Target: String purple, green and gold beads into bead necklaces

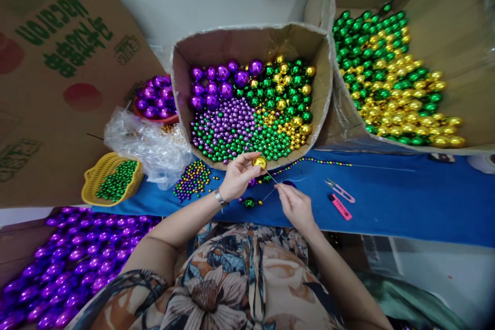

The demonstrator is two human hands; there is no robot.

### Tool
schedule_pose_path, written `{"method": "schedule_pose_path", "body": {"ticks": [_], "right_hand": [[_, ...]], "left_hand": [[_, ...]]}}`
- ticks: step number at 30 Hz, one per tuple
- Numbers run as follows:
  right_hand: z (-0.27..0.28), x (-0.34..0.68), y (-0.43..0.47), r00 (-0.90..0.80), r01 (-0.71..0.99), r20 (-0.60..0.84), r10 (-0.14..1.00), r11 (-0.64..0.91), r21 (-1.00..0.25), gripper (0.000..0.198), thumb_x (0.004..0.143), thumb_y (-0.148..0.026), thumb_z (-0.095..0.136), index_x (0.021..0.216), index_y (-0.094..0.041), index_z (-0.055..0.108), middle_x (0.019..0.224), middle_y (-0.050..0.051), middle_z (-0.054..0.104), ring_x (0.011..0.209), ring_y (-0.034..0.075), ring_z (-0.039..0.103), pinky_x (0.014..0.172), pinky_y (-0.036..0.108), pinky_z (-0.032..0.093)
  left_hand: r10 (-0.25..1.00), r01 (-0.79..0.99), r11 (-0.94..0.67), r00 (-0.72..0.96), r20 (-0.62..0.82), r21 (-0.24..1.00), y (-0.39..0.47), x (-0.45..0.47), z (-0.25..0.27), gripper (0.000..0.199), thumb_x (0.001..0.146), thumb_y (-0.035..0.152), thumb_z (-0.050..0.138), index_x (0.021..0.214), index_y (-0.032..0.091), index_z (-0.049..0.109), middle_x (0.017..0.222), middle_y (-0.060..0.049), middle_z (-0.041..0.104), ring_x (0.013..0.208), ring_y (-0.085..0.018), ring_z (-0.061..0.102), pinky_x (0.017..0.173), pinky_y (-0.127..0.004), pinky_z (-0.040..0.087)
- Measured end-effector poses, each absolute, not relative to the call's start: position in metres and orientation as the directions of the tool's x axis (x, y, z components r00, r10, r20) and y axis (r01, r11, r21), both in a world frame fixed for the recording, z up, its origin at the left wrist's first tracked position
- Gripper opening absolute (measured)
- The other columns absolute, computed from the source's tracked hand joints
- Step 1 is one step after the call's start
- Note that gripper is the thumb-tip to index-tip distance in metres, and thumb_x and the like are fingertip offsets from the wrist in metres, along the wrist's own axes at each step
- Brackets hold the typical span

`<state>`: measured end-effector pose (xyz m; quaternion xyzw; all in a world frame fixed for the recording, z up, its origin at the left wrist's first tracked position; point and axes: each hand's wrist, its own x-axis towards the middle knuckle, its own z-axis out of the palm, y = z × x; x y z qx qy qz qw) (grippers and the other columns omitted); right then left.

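Observation:
Between the fingertips of my left hand (238, 176) is a large shiny gold bead (260, 163), held over the near rim of the middle cardboard box. My right hand (297, 205) pinches a thin needle or stiff wire (271, 177) that runs up to the bead; whether it passes through cannot be made out. Thread hangs below toward a green bead (249, 203) with small gold and purple beads beside it on the blue cloth. A strand of small mixed beads (309, 160) stretches right along the box, ending in a bare thread.
The middle box (327, 87) holds purple, green and gold beads. Another box (464, 87) stands right. At left are a yellow basket (89, 180), clear plastic (147, 139) and loose small beads (191, 180). Pink snips (340, 191) and a pink lighter-like object (340, 208) lie right.

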<state>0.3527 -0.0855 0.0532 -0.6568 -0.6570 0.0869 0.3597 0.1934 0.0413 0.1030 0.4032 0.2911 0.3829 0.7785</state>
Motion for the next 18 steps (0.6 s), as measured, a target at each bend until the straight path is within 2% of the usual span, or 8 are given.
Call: {"method": "schedule_pose_path", "body": {"ticks": [4,7,11,15,18], "right_hand": [[0.0509,0.3525,-0.0849,0.127,0.836,0.379,0.917,0.106,-0.538,0.027,0.098,-0.025,0.043,0.107,-0.019,0.068,0.097,0.006,0.075,0.086,0.017,0.071,0.082,0.028,0.055],[0.0512,0.3506,-0.0843,0.135,0.835,0.374,0.917,0.097,-0.541,0.026,0.098,-0.025,0.044,0.107,-0.018,0.068,0.096,0.006,0.075,0.086,0.017,0.071,0.081,0.027,0.055],[0.0548,0.3478,-0.0838,0.123,0.791,0.384,0.915,0.142,-0.594,0.026,0.098,-0.024,0.044,0.107,-0.018,0.068,0.098,0.005,0.075,0.086,0.016,0.071,0.081,0.026,0.055],[0.0565,0.3482,-0.084,0.121,0.714,0.36,0.925,0.171,-0.679,0.027,0.098,-0.024,0.043,0.106,-0.02,0.068,0.097,0.004,0.075,0.089,0.015,0.071,0.08,0.025,0.056],[0.056,0.3493,-0.0845,0.13,0.723,0.344,0.93,0.148,-0.675,0.027,0.098,-0.026,0.043,0.105,-0.02,0.068,0.096,0.005,0.075,0.086,0.016,0.071,0.079,0.026,0.057]], "left_hand": [[0.791,-0.358,0.436,0.59,-0.162,0.826,0.0405,0.1913,0.1076,0.042,0.073,0.031,0.08,0.111,0.02,0.066,0.11,-0.008,0.068,0.096,-0.02,0.068,0.088,-0.037,0.057],[0.802,-0.371,0.412,0.581,-0.138,0.832,0.0385,0.192,0.109,0.039,0.074,0.029,0.079,0.111,0.021,0.066,0.112,-0.007,0.067,0.095,-0.018,0.069,0.087,-0.033,0.057],[0.814,-0.384,0.372,0.573,-0.097,0.845,0.0384,0.1934,0.1063,0.038,0.073,0.026,0.08,0.109,0.021,0.067,0.102,-0.005,0.068,0.09,-0.017,0.07,0.083,-0.031,0.058],[0.77,-0.392,0.454,0.624,-0.131,0.8,0.0412,0.1906,0.1057,0.042,0.072,0.026,0.08,0.112,0.02,0.067,0.108,-0.006,0.068,0.094,-0.019,0.069,0.085,-0.034,0.059],[0.755,-0.384,0.488,0.637,-0.158,0.784,0.0428,0.1872,0.1072,0.043,0.072,0.027,0.081,0.112,0.02,0.065,0.11,-0.007,0.068,0.094,-0.02,0.069,0.086,-0.035,0.058]]}}
